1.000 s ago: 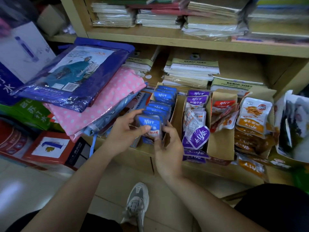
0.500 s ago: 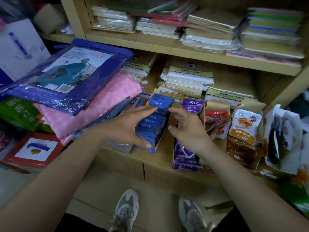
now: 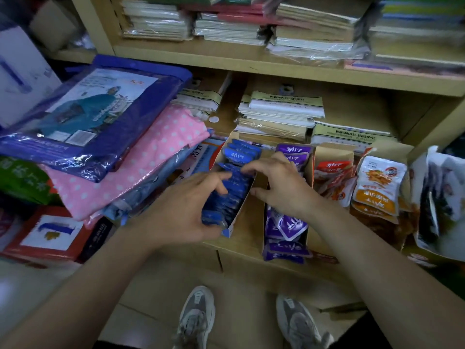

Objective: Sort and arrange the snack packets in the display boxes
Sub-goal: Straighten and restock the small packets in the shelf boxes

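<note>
A narrow display box (image 3: 240, 214) on the wooden shelf holds a row of blue snack packets (image 3: 241, 152). My left hand (image 3: 183, 207) lies over the front half of that row, fingers curled on top and thumb at the box's front end, gripping the packets. My right hand (image 3: 284, 190) hovers with spread, bent fingers over the gap between boxes, its index fingertip touching the blue packets. Behind and below it a second box holds purple packets (image 3: 289, 226). Further right stand red packets (image 3: 332, 170) and orange-and-white packets (image 3: 377, 187).
Wrapped raincoat packs, a blue raincoat pack (image 3: 88, 117) over a pink dotted pack (image 3: 141, 167), are piled left of the boxes. Notebook stacks (image 3: 279, 109) fill the shelf's back. An upper shelf board (image 3: 251, 61) overhangs. A plastic bag (image 3: 440, 197) sits far right. My shoes (image 3: 196, 318) are on the floor below.
My left hand has gone from lying flat on the blue row to curling round its front packets. My right hand has moved left from the purple box toward the blue packets.
</note>
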